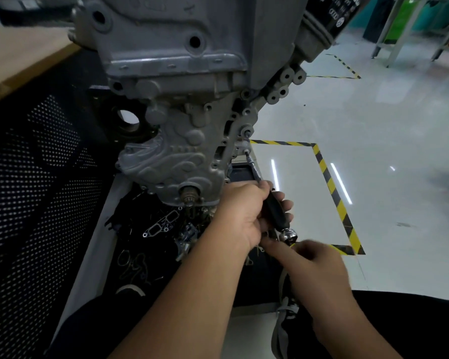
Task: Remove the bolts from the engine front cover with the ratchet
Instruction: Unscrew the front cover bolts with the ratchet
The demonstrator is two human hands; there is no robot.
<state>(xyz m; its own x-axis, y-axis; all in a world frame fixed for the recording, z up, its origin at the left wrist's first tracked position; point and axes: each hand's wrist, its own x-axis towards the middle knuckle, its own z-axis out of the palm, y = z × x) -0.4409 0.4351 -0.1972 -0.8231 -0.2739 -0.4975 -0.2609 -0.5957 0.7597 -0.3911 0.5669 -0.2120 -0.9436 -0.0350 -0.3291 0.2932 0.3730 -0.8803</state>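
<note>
The grey cast engine front cover [171, 156] hangs in the middle of the view. A tool with a black handle [274, 207] and a thin metal shaft [254, 168] reaches up to a bolt [246, 151] on the cover's right edge. My left hand [244, 216] grips the black handle. My right hand [319, 257] sits just below, its fingers at the shiny ratchet head [288, 234] on the handle's lower end; the hand is blurred. Another bolt [247, 132] stands a little higher on the same edge.
A tray [145, 255] of gaskets and loose parts lies under the engine. A black perforated panel [36, 203] and wooden bench top [18, 55] stand at left. A black oil filter [327, 19] juts out at top right. Yellow-black floor tape [332, 187] marks the white floor.
</note>
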